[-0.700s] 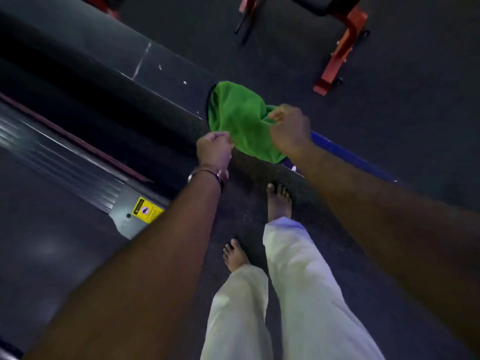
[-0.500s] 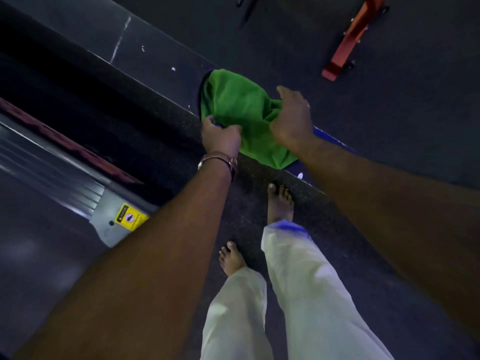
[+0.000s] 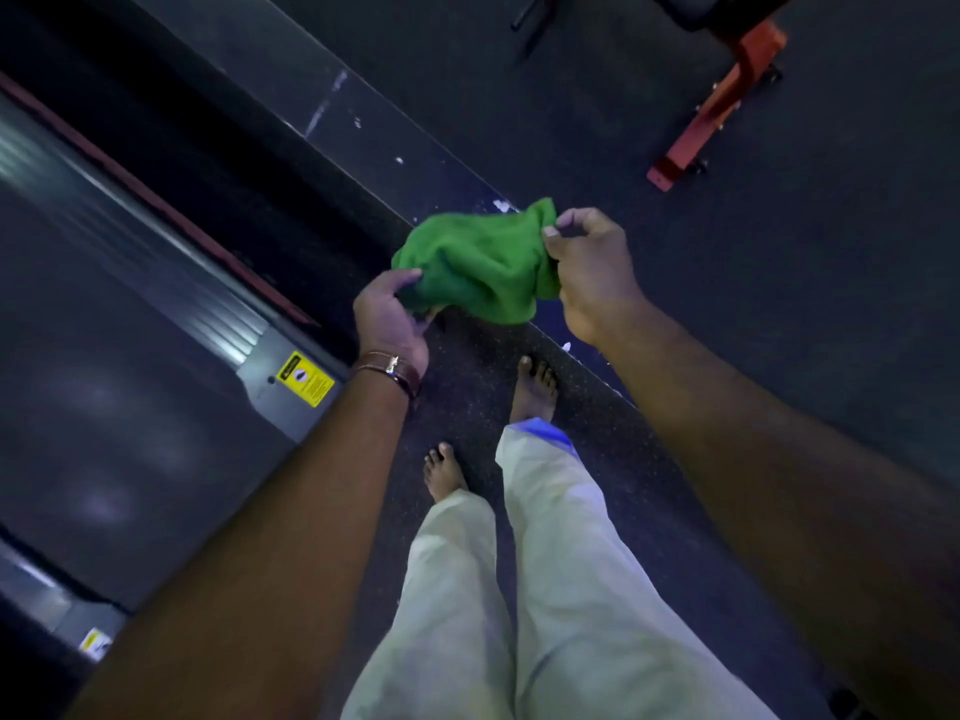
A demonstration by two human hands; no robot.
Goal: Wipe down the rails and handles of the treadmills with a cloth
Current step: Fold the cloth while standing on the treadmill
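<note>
A green cloth [image 3: 480,262] hangs bunched in the air between my two hands, in the middle of the head view. My left hand [image 3: 389,319] grips its lower left part from beneath. My right hand [image 3: 587,267] pinches its upper right corner between thumb and fingers. A treadmill lies to the left, with its dark belt [image 3: 104,407] and a ribbed silver side rail [image 3: 171,267] bearing a yellow warning sticker [image 3: 305,379]. Below the cloth runs a long dark raised ledge [image 3: 332,111], diagonally from upper left to lower right.
My bare feet [image 3: 537,387] and pale trouser legs stand on the speckled dark floor between the treadmill and the ledge. An orange metal frame leg [image 3: 711,111] rests on the floor at the upper right. A second treadmill rail end [image 3: 57,610] shows at the lower left.
The cloth was draped over the ledge; both hands have lifted it off and bunched it in the air. The view has shifted slightly.
</note>
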